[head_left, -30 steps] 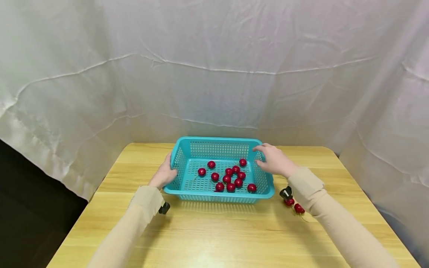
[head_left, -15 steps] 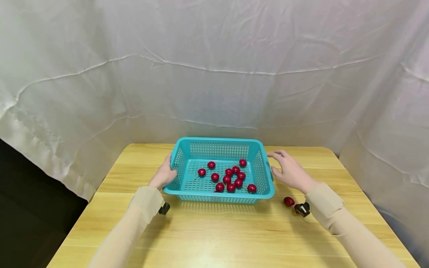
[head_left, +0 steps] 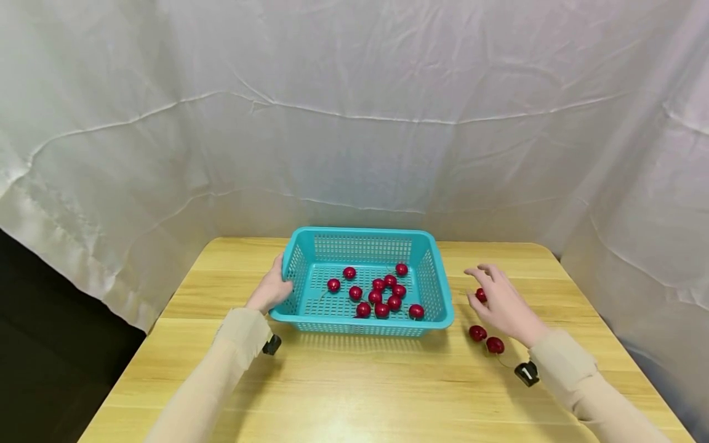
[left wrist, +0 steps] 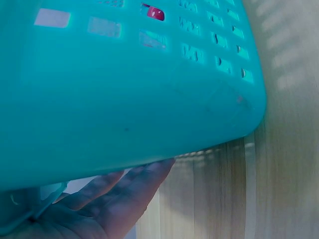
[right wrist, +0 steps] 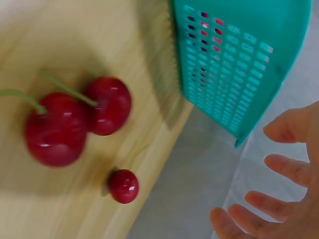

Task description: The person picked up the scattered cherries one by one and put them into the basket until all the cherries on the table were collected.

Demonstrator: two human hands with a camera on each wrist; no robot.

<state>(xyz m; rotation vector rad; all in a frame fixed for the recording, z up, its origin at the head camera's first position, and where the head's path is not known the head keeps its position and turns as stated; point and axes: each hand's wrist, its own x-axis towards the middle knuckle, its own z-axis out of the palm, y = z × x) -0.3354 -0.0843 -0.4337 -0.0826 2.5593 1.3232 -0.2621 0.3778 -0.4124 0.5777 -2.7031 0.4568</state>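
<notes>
A turquoise plastic basket (head_left: 365,327) with slotted walls stands on the table, holding several red cherries (head_left: 375,296). My left hand (head_left: 270,288) grips its left rim, thumb over the inside; the left wrist view shows fingers (left wrist: 132,199) against the basket's outer wall (left wrist: 124,114). To the right of the basket, my right hand (head_left: 506,307) hovers above the table with spread, slightly bent fingers and nothing in them. One cherry (head_left: 481,295) lies partly hidden beneath that hand. Two more, a left cherry (head_left: 477,333) and a right cherry (head_left: 495,345), lie nearer, their stems showing in the right wrist view.
The wooden table (head_left: 343,387) reaches back to a pale hanging cloth (head_left: 354,154), which also encloses both sides. A dark area (head_left: 50,344) lies beyond the table's left edge. Each wrist carries a small black camera, such as the right camera (head_left: 527,373).
My right hand has moved from over the basket's right side out to the right and nearer, uncovering the two front cherries. The left hand and the basket have stayed put.
</notes>
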